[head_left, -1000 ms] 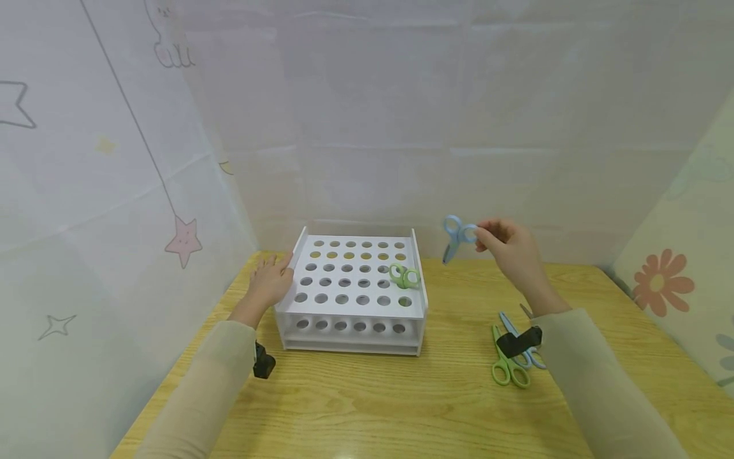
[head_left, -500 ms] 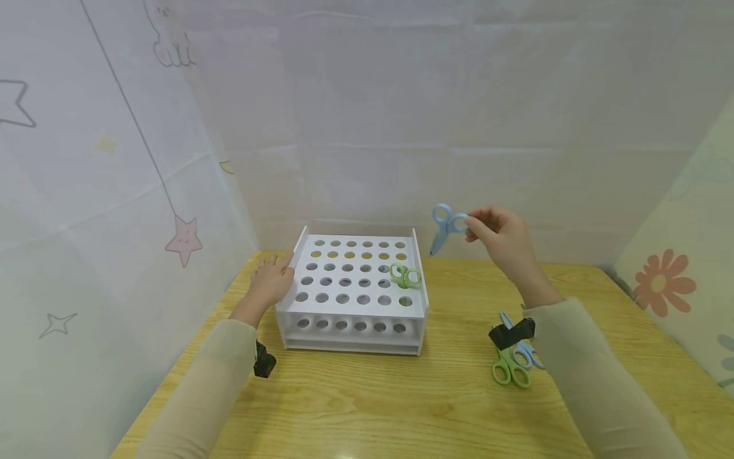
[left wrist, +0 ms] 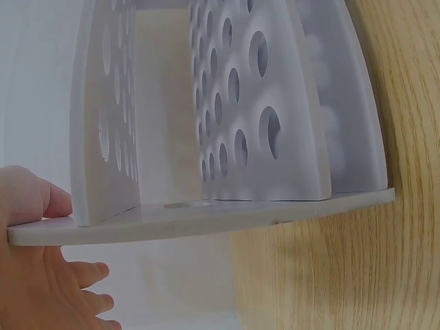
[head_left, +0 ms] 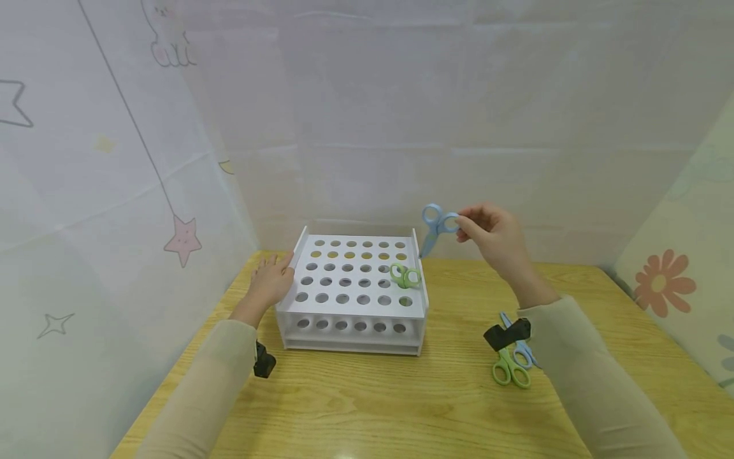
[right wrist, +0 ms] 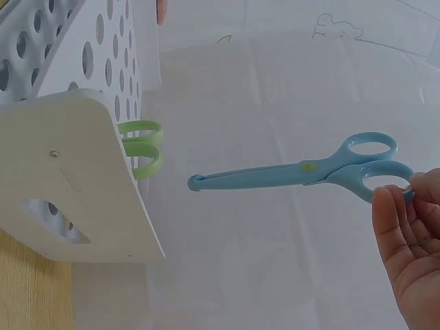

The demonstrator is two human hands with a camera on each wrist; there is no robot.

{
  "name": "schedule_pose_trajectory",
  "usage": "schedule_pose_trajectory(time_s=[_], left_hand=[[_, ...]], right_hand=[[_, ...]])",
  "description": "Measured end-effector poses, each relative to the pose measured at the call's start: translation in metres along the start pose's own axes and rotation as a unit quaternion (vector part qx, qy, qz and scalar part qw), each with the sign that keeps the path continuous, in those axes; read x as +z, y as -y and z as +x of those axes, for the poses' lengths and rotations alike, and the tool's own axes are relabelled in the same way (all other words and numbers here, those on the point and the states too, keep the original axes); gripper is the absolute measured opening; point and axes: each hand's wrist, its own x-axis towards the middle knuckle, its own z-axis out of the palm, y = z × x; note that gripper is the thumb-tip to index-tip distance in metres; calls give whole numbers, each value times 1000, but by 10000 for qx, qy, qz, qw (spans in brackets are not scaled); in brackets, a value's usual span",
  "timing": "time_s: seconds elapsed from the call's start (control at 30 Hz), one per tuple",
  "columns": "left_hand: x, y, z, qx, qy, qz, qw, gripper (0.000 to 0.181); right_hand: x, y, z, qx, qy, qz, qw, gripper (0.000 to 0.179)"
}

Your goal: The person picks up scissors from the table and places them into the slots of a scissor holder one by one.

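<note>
A white tiered rack (head_left: pixel 336 307) with rows of round holes stands on the wooden table. My left hand (head_left: pixel 271 279) holds its left side panel, thumb on the inner face and the other fingers outside, as the left wrist view shows. My right hand (head_left: pixel 497 239) pinches one finger loop of a pair of blue scissors (right wrist: pixel 268 177) between thumb and fingers. The blades are closed and point down and left, tip near the top of the rack's right panel in the head view. Green scissors (head_left: pixel 404 284) stand in a hole by that panel, handles up.
On the table (head_left: pixel 344 408) at right lie more green scissors (head_left: pixel 501 368) and blue scissors (head_left: pixel 522 354), partly hidden by the right wrist's black camera (head_left: pixel 507 335). White printed sheets (head_left: pixel 367 127) enclose the table at the back and sides.
My right hand has moved left with the blue scissors, bringing them from beside the rack to its right panel. My left hand and the rack have stayed put.
</note>
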Motion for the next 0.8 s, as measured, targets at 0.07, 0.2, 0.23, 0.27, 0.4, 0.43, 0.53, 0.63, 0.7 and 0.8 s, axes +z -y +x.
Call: schedule_pose_trajectory(time_s=[0.07,0.2,0.23,0.27,0.4,0.43,0.53,0.63,0.7,0.8], left_hand=[[0,0,0,-1,2,6,10000,54],[0,0,0,-9,8,-6,10000,54],[0,0,0,-2,5,5,10000,54],[0,0,0,-1,2,10,10000,54],[-1,1,0,22,-16,51,10000,54],[-1,1,0,25,-18,60,10000,54],[-1,0,-1,22,-16,61,10000,54],[-1,0,-1,16,-1,46,10000,54],[-2,0,-1,8,10,42,10000,54],[-2,0,0,7,26,37,10000,53]], right_hand=[[1,0,0,-17,55,46,10000,21],[4,1,-2,-9,165,103,9998,20],[5,0,-3,-2,189,104,9998,20],[6,0,-3,14,214,86,9997,20],[8,-1,-5,68,280,48,9996,20],[9,-1,-6,82,294,69,9995,19],[11,-1,-7,46,290,85,9995,19],[12,0,-8,-2,278,54,9996,19],[13,1,-9,2,277,-18,9996,20],[14,2,-10,47,314,-53,9995,21]])
